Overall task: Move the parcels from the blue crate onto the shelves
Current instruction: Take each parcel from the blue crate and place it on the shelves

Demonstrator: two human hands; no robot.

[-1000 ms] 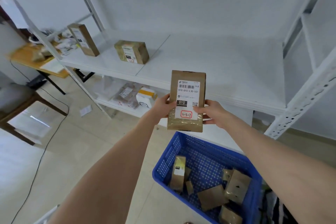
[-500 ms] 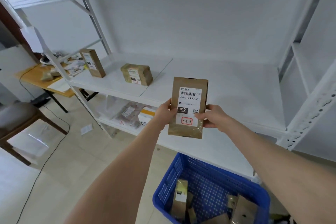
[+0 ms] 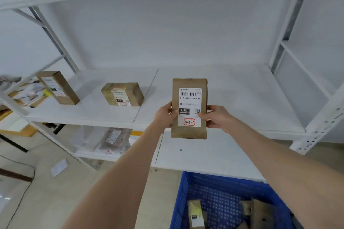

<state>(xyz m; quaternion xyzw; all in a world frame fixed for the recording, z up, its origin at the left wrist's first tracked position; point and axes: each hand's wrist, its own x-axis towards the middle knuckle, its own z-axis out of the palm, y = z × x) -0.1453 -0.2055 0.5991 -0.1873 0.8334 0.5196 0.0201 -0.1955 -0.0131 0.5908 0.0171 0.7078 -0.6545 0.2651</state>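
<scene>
Head view: gripping a flat brown parcel (image 3: pixel 189 106) upright by its long sides with left hand (image 3: pixel 164 115) and right hand (image 3: pixel 217 117), just over the front edge of the shelf (image 3: pixel 251 102). Looks light and stiff; best pinched at the side edges. Blue crate (image 3: pixel 179 202) below.

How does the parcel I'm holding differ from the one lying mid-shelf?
The held parcel is in the air, gripped by the left hand and right hand; the shelf parcel rests on the white shelf. The held parcel stands tall and flat; the shelf parcel lies low and blockier. Both are brown cardboard with white labels.
</scene>
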